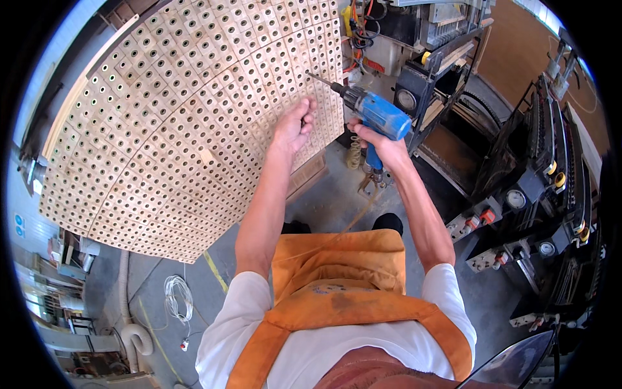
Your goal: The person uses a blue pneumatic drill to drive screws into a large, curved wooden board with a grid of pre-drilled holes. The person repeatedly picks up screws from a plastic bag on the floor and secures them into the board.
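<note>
A big stack of small pale wooden blocks (188, 123), each with a dark drilled hole, fills the upper left like a grid. My left hand (293, 125) rests on the stack's right part, fingers curled against the blocks. My right hand (382, 144) grips the handle of a blue power drill (376, 111). The drill's bit (319, 80) points left and up, its tip touching a block near the stack's right edge, just above my left hand. One loose block (206, 156) lies askew on the stack's face.
Dark machines with round gauges and red and yellow knobs (531, 194) stand at the right. A coiled hose (354, 152) hangs under the drill. On the grey concrete floor lie a white cable coil (177, 298) and a ribbed duct (133, 330). I wear an orange apron (337, 285).
</note>
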The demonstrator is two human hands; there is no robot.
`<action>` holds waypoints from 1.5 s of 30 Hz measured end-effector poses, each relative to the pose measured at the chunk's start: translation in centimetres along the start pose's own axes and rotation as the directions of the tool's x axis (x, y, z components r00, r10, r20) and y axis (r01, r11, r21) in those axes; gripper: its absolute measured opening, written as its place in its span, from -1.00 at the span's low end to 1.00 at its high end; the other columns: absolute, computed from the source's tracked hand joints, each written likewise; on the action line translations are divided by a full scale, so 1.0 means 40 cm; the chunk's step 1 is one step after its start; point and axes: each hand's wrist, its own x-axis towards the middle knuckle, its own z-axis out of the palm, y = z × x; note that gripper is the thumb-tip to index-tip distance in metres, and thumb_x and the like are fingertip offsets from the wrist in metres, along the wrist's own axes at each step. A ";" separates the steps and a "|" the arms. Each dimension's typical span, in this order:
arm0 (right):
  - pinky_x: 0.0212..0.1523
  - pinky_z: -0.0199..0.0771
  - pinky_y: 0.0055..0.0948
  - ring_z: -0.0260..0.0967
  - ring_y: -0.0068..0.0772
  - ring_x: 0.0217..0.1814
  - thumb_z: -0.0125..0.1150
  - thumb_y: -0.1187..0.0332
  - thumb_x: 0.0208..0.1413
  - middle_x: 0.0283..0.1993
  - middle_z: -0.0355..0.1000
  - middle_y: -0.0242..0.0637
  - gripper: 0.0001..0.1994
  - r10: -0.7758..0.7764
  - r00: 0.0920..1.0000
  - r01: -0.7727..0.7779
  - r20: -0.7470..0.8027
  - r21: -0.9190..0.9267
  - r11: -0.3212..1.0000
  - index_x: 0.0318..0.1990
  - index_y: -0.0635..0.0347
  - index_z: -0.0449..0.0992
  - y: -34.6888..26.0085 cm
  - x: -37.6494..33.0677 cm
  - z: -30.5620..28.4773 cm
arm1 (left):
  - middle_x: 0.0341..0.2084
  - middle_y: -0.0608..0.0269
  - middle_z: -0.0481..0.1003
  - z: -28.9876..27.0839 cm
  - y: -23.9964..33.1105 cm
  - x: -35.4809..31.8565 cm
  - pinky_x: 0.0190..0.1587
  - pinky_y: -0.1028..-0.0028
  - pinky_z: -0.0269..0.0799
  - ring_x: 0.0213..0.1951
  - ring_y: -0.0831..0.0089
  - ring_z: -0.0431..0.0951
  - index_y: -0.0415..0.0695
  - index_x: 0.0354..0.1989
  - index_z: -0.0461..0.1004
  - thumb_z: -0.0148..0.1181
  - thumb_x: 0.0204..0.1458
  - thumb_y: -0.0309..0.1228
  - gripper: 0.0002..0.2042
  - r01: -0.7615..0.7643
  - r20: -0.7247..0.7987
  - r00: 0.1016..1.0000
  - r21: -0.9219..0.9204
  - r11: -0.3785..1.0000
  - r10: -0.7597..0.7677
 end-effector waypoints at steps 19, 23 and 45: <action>-0.32 0.38 -0.52 0.46 -0.48 -0.14 0.23 0.44 0.06 -0.17 0.53 -0.30 -0.79 -0.029 0.998 0.027 0.063 0.033 0.999 -0.12 0.21 0.51 0.023 -0.029 -0.022 | -0.49 0.37 0.26 0.073 0.086 0.065 -0.68 0.72 0.05 -0.58 0.67 0.17 -0.22 -0.15 0.34 -0.08 0.27 -0.21 -0.72 -0.065 0.098 0.993 -0.044 0.997 0.069; -0.30 0.37 -0.51 0.47 -0.42 -0.07 0.19 0.43 0.09 -0.16 0.51 -0.28 -0.79 -0.022 0.998 0.014 0.063 0.126 0.992 -0.10 0.21 0.47 0.019 0.003 0.019 | -0.48 0.37 0.26 0.086 0.103 0.073 -0.67 0.72 0.05 -0.56 0.66 0.17 -0.23 -0.13 0.34 -0.12 0.29 -0.22 -0.72 -0.132 0.083 0.988 0.004 0.991 0.131; -0.37 0.37 -0.53 0.37 -0.61 -0.34 0.27 0.36 0.02 -0.31 0.50 -0.41 -0.81 -0.205 0.977 0.212 0.057 -0.187 0.959 -0.21 0.19 0.53 -0.017 0.060 0.037 | -0.46 0.39 0.34 -0.008 -0.075 -0.043 -0.70 0.74 0.02 -0.63 0.72 0.15 -0.24 -0.07 0.35 -0.09 0.27 -0.28 -0.73 0.203 0.125 0.966 0.185 0.961 -0.228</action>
